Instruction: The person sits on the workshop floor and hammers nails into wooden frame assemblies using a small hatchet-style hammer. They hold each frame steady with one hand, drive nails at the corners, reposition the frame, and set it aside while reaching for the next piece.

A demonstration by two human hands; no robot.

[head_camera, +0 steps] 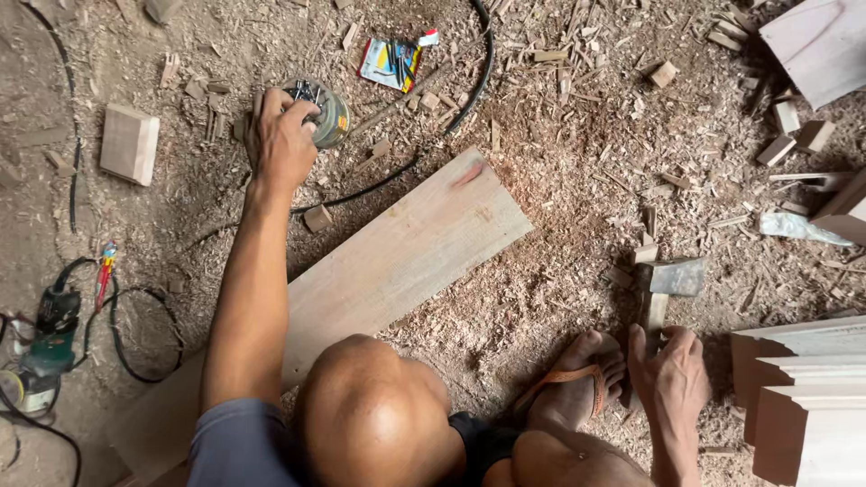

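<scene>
Sawdust floor, two hands at work.
Right hand point(669, 372), nearest, has its fingers curled round the handle of a hammer point(666, 290) lying beside the sandalled foot point(577, 383); a plank point(388, 261) lies across the middle; farther off, the left hand point(281, 137) reaches fingertips into a round tin point(323, 110) of screws.

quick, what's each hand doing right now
Left hand: fingers reaching into the round tin of nails.
Right hand: closed on the hammer handle.
</scene>
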